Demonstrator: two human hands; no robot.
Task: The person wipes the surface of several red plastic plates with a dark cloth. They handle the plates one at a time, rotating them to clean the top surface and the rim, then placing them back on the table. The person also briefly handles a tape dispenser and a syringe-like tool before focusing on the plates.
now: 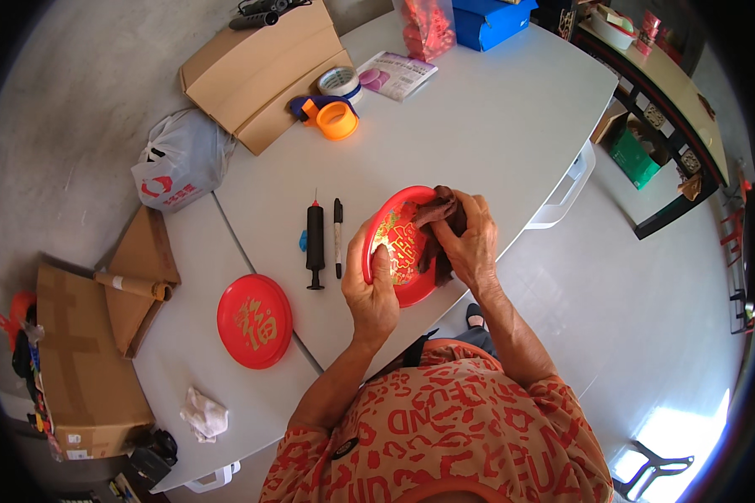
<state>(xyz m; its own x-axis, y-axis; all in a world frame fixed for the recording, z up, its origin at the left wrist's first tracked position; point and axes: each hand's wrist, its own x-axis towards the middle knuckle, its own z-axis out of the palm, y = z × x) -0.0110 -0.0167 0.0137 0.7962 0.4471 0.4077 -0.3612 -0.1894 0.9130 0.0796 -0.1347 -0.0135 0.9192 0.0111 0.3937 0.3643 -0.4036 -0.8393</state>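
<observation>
My left hand [372,295] grips the near left rim of a red round dish [401,245], thumb on its inner face. Shallow and tilted, the dish has gold and green decoration inside. A dark brown cloth [441,215] is bunched in my right hand [471,243], pressed over the dish's right rim and hanging along it. Left of the dish lie a black marker pen [338,238] and a black syringe-like pump [315,245] with a red tip. A red round lid [255,321] with gold marks lies flat further left.
Orange tape [337,121], a white tape roll [339,81] and an open cardboard box [264,71] sit at the back. A grey plastic bag [183,159], a large carton [88,352] and a crumpled white cloth [204,414] are at left. A blue box [493,23] stands far back.
</observation>
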